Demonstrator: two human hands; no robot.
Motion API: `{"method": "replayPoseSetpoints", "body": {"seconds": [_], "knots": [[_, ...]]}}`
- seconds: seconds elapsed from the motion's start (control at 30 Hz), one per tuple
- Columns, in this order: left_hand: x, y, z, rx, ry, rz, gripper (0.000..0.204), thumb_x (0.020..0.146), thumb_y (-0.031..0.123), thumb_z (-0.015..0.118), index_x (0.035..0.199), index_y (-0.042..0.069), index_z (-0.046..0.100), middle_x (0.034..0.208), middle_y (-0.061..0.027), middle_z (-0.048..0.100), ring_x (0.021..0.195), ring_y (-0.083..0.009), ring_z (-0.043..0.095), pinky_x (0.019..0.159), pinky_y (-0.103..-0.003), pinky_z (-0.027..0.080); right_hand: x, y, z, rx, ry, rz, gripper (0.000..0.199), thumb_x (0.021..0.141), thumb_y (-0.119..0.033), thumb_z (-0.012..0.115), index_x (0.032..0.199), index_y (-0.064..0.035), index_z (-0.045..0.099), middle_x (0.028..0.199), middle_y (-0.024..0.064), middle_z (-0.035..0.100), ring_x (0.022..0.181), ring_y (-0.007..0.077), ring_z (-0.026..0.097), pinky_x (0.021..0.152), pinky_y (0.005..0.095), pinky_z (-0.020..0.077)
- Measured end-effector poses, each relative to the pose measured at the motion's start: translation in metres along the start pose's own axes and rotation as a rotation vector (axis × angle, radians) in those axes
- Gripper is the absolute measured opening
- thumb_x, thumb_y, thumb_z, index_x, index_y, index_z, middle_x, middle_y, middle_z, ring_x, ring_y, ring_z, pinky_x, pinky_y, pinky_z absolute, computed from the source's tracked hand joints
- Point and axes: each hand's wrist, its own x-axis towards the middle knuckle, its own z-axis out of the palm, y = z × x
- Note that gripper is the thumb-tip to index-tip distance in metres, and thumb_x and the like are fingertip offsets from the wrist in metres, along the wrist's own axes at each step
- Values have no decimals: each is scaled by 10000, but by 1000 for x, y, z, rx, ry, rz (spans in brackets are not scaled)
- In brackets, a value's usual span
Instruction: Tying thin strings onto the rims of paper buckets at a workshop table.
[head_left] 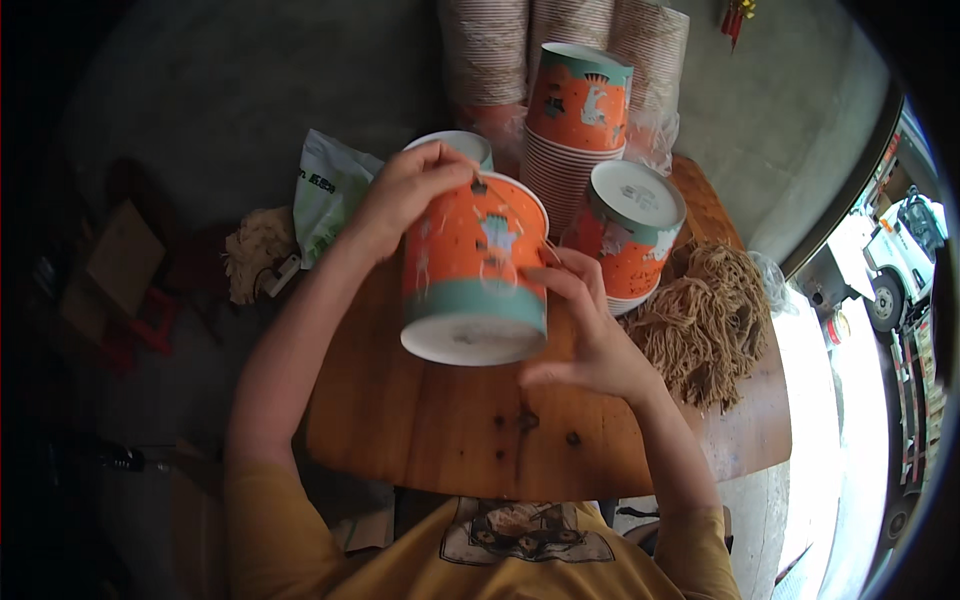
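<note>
An orange paper bucket (pixel 460 245) with a green band and a white base is held tilted above the table, its base toward me. My left hand (pixel 410 195) grips it at the upper rim, fingers closed over the edge. At the bucket's right side is my right hand (pixel 600 340), its fingers bent around what looks like a thin brown cord (pixel 550 252) and its thumb held apart below. The cord's far end is hidden. A heap of brown cords (pixel 705 320) lies on the table right of my right hand.
The wooden table (pixel 440 440) carries a tall stack of orange buckets (pixel 570 165), an upside-down stack (pixel 635 220) and another bucket (pixel 465 145). Wrapped pale stacks (pixel 485 50) stand behind. At left are a white-green bag (pixel 330 190) and a beige bundle (pixel 260 245).
</note>
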Motion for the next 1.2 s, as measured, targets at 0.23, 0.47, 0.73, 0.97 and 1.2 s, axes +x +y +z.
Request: {"method": "replayPoseSetpoints", "body": {"seconds": [0.23,0.47,0.73,0.97,1.2], "knots": [[94,-18,-87,-332,24,99,364,879,197,617,1191,30,533,1090,-64,589,1029,-139,564,904,-276,447,118,37,13,180,332,111,581,792,-261,730,1275,-77,464,1201,145,428,1130,266,473,911,372,459],[66,-127,-90,-415,342,99,529,936,448,489,1322,88,473,1345,-28,493,1243,-147,434,1081,-305,248,205,128,23,165,366,415,432,916,-304,562,1198,23,541,962,99,639,858,139,586,762,255,463],[45,-175,-75,4,411,-60,707,964,561,247,1461,59,220,1483,-94,310,1367,-213,271,1115,-301,182,246,186,49,146,186,527,337,830,-274,588,1008,0,668,828,155,682,759,232,656,708,343,496],[35,-195,-32,-211,504,-143,827,916,672,200,1479,67,163,1527,-95,203,1400,-212,185,1126,-317,150,225,200,75,372,361,688,387,833,-338,598,948,25,668,821,134,672,754,226,633,709,340,475],[40,-245,-49,-288,458,-84,757,963,583,218,1434,-8,259,1487,-119,294,1379,-218,249,1127,-304,169,193,130,29,-104,139,336,596,865,-510,549,1242,-50,518,1099,211,618,1061,334,581,909,380,442]]}}
